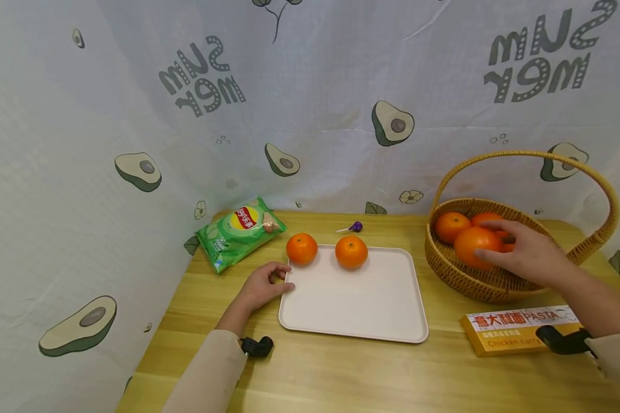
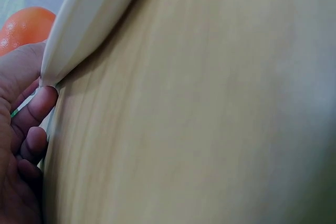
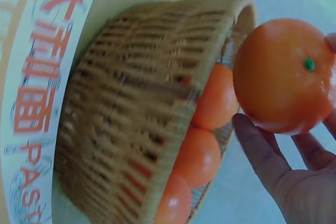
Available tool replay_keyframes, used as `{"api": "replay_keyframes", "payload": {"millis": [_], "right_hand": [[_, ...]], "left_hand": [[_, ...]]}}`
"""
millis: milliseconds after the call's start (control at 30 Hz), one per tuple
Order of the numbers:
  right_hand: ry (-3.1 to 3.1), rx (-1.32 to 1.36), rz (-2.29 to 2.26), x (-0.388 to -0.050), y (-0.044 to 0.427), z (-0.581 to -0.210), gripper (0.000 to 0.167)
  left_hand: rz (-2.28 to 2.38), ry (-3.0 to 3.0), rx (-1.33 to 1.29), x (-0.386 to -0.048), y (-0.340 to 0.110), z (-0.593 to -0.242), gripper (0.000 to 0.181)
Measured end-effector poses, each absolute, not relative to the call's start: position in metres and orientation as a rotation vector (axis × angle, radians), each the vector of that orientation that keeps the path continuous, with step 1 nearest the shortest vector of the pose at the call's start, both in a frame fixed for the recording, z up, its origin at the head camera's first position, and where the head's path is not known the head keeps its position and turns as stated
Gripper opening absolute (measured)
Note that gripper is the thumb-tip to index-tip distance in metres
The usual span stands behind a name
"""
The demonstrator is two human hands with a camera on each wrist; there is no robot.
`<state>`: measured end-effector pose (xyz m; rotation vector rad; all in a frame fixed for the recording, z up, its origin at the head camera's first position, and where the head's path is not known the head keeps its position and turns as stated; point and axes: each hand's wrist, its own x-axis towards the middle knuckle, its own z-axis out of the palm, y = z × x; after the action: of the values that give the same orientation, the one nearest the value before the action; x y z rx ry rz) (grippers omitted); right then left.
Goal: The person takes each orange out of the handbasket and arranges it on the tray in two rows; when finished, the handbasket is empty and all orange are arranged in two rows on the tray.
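Two oranges sit on the tray beyond the left hand, which pinches the tray's edge. The right hand clasps another orange over the basket — apparently the pick; next likely calls for a steady carry left, tray-bound.

A chip bag, lollipop and pasta box lie apart.

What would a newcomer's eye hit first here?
Probably the held orange, in the right hand at the wicker basket on the right, where more oranges lie. Next, the pale tray mid-table, two oranges along its far edge and the left hand gripping its left rim. Then the green chip bag, at the table's far left.
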<state>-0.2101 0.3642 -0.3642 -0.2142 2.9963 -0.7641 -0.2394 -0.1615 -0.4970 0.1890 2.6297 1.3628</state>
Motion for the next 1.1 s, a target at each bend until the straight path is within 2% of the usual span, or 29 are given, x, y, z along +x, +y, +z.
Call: {"api": "replay_keyframes", "payload": {"millis": [200, 533, 1100], "right_hand": [[2.987, -0.268, -0.897, -0.209, 0.349, -0.366, 0.065], [2.932, -0.254, -0.912, -0.211, 0.318, -0.362, 0.075], [2.936, -0.352, -0.940, -0.220, 0.272, -0.364, 0.062]], "left_hand": [[1.363, 2.631, 0.191, -0.239, -0.161, -0.497, 0.033], [1.348, 2.641, 0.191, -0.240, -0.161, -0.498, 0.033], [1.383, 2.624, 0.194, -0.239, -0.161, -0.498, 0.032]]}}
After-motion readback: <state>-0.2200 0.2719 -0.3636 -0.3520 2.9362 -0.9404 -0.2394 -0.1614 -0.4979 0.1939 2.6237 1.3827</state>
